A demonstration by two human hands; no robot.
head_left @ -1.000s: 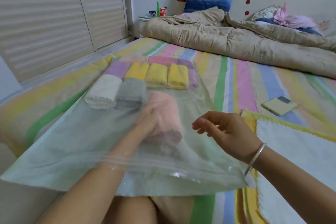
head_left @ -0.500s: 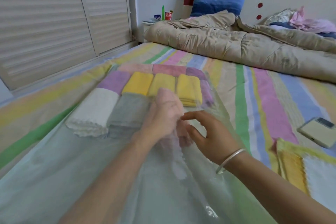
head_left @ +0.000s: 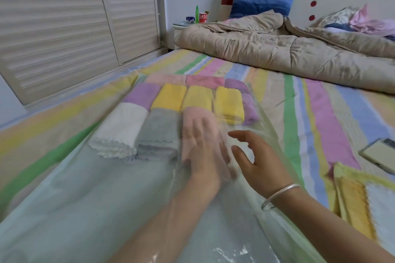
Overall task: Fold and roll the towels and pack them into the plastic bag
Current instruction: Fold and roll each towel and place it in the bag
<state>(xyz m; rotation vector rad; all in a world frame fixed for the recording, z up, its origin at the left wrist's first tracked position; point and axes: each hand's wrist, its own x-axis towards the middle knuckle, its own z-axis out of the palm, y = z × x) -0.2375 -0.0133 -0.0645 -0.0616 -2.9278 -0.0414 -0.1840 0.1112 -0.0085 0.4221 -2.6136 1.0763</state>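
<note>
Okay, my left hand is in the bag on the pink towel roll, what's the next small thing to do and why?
Probably nudge the pink towel roll snug against the gray roll, then draw the left hand out. The roll already sits in the front row beside the gray one, below the yellow rolls, and the right hand hovers open outside the plastic bag, ready to steady it.

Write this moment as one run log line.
left hand: inside plastic bag, flat on pink towel | right hand: open, outside bag

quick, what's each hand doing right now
Left hand: open, flat on the pink rolled towel inside the plastic bag.
Right hand: open, holding nothing.
</note>
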